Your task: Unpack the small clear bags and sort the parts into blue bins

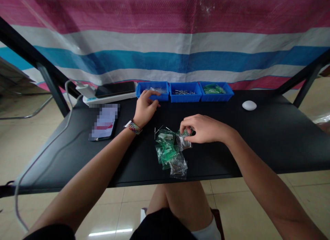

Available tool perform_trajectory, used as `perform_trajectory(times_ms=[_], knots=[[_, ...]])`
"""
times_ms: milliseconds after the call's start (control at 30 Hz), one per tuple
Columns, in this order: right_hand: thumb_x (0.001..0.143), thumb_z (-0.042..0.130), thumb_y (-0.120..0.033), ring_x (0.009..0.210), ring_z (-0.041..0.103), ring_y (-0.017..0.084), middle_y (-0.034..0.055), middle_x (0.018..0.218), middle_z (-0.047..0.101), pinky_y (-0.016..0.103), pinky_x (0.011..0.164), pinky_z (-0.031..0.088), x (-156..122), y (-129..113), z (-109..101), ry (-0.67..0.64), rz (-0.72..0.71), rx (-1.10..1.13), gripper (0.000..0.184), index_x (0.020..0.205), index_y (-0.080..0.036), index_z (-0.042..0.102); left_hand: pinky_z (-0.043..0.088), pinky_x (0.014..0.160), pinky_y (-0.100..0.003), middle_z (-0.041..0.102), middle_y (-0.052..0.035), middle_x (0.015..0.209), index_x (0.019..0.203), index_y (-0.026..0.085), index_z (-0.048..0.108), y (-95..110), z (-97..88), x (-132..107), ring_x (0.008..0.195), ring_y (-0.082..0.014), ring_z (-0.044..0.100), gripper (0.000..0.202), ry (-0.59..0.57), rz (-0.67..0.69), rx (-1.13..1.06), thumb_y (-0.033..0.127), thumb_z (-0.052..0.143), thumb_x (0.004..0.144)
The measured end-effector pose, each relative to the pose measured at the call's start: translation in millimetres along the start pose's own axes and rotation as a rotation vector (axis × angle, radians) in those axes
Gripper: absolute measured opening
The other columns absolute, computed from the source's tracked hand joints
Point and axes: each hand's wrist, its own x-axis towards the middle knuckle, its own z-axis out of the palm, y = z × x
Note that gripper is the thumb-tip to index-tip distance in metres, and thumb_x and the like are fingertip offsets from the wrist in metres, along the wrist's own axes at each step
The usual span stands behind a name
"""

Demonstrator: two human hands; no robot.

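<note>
Black table (213,161) | left hand (144,111) curled at leftmost blue bin (164,97), grip unclear | right hand (203,129) pinched clear packet (182,143) | light edge hold seemed best

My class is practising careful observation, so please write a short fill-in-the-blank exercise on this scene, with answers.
1. The colour of the three bins is ____.
2. The patterned wristband is on the person's ____ wrist.
3. The right hand is at a pile of small plastic ____.
4. Loose metal pieces fill the bin in the ____ of the row.

Answers: blue; left; bags; middle.
</note>
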Motion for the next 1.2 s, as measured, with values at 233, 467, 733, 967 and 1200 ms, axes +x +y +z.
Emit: perform_trajectory(times_ms=[233, 467, 733, 967, 1200], knots=[[0.079, 0.089, -0.032, 0.069, 0.058, 0.013, -0.0025, 0.080, 0.068, 0.028, 0.061, 0.030, -6.0, -38.9, 5.4, -0.136, -0.039, -0.035, 0.023, 0.083, -0.021, 0.070, 0.057, 0.056, -0.025, 0.065, -0.0096, 0.126, 0.108, 0.020, 0.072, 0.2, 0.2, -0.7, 0.073, -0.0151, 0.074, 0.026, -0.004, -0.004, 0.007, 0.019, 0.061, 0.084], [0.081, 0.083, -0.022, 0.071, 0.057, 0.014, -0.0019, 0.083, 0.070, 0.030, 0.060, 0.026, -2.5, -44.5, 15.7, -0.195, -0.029, -0.135, 0.015, 0.077, -0.022, 0.069, 0.057, 0.056, -0.025, 0.064, -0.0100, 0.126, 0.107, 0.020, 0.072, 2.0, -0.1, -0.9, 0.072, -0.0148, 0.074, 0.026, -0.002, 0.002, 0.005, 0.018, 0.062, 0.083], [0.082, 0.073, -0.010, 0.066, 0.052, 0.012, -0.0022, 0.077, 0.066, 0.030, 0.059, 0.026, 0.1, -30.6, 11.8, -0.114, -0.023, -0.143, 0.017, 0.071, -0.020, 0.064, 0.057, 0.054, -0.023, 0.065, -0.0098, 0.127, 0.107, 0.020, 0.071, 0.1, 0.9, -0.8, 0.073, -0.0145, 0.074, 0.026, -0.004, -0.006, 0.019, 0.018, 0.061, 0.083], [0.081, 0.070, -0.008, 0.065, 0.053, 0.011, -0.0038, 0.071, 0.060, 0.026, 0.062, 0.035, 3.9, -11.8, 8.9, -0.001, -0.082, 0.173, 0.017, 0.074, -0.019, 0.060, 0.057, 0.057, -0.025, 0.066, -0.0089, 0.127, 0.108, 0.021, 0.071, 5.2, 0.3, -1.5, 0.074, -0.0150, 0.073, 0.027, 0.018, 0.005, 0.021, 0.019, 0.062, 0.083], [0.084, 0.072, -0.025, 0.059, 0.059, 0.012, -0.0026, 0.073, 0.063, 0.024, 0.055, 0.044, 15.9, 11.3, 10.1, 0.185, 0.066, 0.674, 0.017, 0.081, -0.020, 0.056, 0.055, 0.065, -0.028, 0.071, -0.0060, 0.083, 0.081, 0.019, 0.070, 22.8, -2.6, -3.0, 0.067, -0.0167, 0.066, 0.024, -0.187, 0.041, -0.133, 0.036, 0.059, 0.094]])
